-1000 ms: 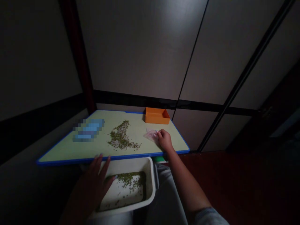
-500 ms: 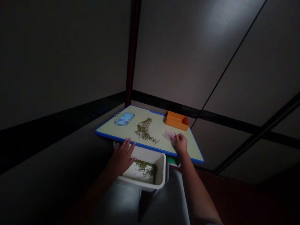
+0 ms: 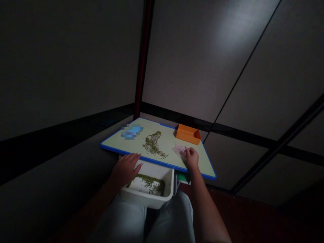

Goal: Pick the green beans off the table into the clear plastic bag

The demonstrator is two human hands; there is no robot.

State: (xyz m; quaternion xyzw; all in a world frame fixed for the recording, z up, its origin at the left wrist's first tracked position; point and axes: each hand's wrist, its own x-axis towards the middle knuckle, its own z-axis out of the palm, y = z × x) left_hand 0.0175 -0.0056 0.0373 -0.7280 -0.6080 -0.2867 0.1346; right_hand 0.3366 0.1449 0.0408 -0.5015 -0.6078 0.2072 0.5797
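pinching a clear plastic bag (image 3: 179, 149) in the right hand (image 3: 191, 159) on the tabletop (image 3: 118, 145), left hand (image 3: 124, 170) open and spread just above a white tub (image 3: 146, 199) of green beans (image 3: 149, 184).

A domestic room is the probable setting: flat grey wall panels (image 3: 192, 60) joined by black trim strips (image 3: 235, 132) are rising behind a blue-edged pale-green board (image 3: 126, 145), and a dark reddish-brown floor (image 3: 253, 209) is extending beside it.
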